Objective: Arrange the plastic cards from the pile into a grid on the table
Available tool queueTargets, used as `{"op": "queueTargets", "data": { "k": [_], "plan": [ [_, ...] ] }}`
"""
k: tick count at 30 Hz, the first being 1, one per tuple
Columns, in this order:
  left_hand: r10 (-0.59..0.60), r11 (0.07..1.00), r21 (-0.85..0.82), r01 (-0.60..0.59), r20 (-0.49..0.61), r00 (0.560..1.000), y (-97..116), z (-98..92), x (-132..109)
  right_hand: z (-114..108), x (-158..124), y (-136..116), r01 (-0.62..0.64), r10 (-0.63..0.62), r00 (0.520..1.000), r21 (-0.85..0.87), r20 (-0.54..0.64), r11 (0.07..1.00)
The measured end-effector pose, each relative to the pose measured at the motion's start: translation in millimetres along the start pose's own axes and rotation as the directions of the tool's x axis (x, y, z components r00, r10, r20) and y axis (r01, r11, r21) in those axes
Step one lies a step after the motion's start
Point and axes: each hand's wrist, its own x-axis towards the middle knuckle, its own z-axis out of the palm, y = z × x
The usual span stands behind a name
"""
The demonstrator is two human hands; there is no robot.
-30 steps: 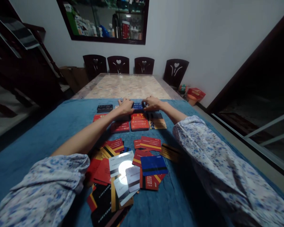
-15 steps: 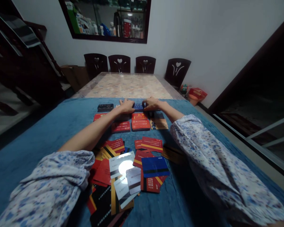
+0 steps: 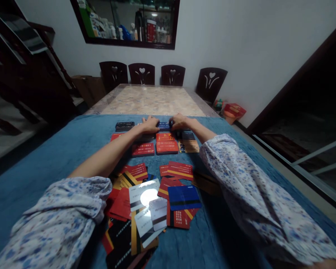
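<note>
At the far row of cards, a small stack of blue cards lies between my two hands. My left hand touches its left edge with curled fingers, and my right hand presses on its right edge. A black card stack sits further left in the same row. Nearer to me are a red stack, an orange-red stack and a yellow-and-black card. Partly hidden under my left wrist is a further pile.
In the foreground is a loose heap of mixed cards, with a blue card and a shiny white card on top. Blue cloth covers the near part of the table. Dark chairs stand beyond it.
Both hands stay at the blue stack with hardly any movement. The camera view has shifted very slightly.
</note>
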Motion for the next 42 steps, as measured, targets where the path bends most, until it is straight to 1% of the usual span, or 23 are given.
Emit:
{"op": "queueTargets", "data": {
  "k": [4, 14, 19, 24, 30, 33, 37, 42],
  "plan": [
    [0.008, 0.998, 0.069, -0.006, -0.025, 1.000, 2, -1.0, 0, -2, -2, -2, 0.006, -0.006, 1.000, -0.004, 0.002, 1.000],
    [0.025, 0.998, 0.063, -0.023, -0.032, 0.999, -2, -0.6, 2, -1, 2, -5, -0.005, 0.003, 1.000, -0.094, -0.023, 0.996],
    [0.040, 0.998, 0.047, -0.039, -0.016, 0.999, 0, -0.8, 3, -2, 2, -6, 0.006, -0.006, 1.000, -0.078, -0.001, 0.997],
    [0.015, 0.999, 0.047, -0.015, -0.014, 1.000, 2, -1.1, 3, -4, 1, -9, -0.029, 0.030, 1.000, -0.077, 0.004, 0.997],
    [0.027, 0.997, 0.069, -0.026, -0.010, 1.000, 1, -2.0, 3, -6, 1, -12, -0.041, 0.043, 0.999, -0.089, 0.017, 0.995],
    [0.035, 0.998, 0.052, -0.035, -0.007, 0.999, 0, -1.7, 2, -5, 0, -10, -0.036, 0.037, 0.999, -0.092, 0.018, 0.995],
    [0.028, 0.999, 0.043, -0.027, -0.007, 1.000, -1, -1.3, 1, -1, 3, -3, -0.004, 0.003, 1.000, -0.092, -0.018, 0.996],
    [0.026, 0.997, 0.073, -0.022, -0.052, 0.998, 0, -5.3, -6, -2, -1, 5, -0.003, 0.001, 0.999, -0.040, -0.054, 0.999]
  ]
}}
